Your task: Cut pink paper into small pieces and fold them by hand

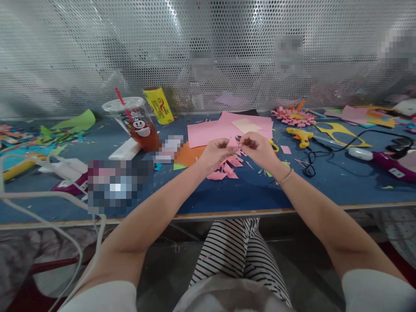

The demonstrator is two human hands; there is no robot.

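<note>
Both my hands meet above the middle of the blue table, pinching a small folded piece of pink paper [232, 141]. My left hand [217, 152] grips its left side between thumb and fingers. On the other side my right hand [255, 146], with a bracelet on the wrist, pinches its right edge. Below them lies a loose pile of cut pink paper pieces [225, 169]. Sheets of pink paper [204, 133] lie just behind my hands, with orange paper [192, 155] to the left. Yellow-handled scissors [275, 145] are partly hidden behind my right hand.
A drink cup [139, 125] with a red straw stands left, near a yellow can [159, 106]. To the right are a yellow glue gun [300, 137] with a black cord, a pink paper flower [294, 116] and a purple power strip [390, 166]. Perforated metal [227, 56] walls off the back.
</note>
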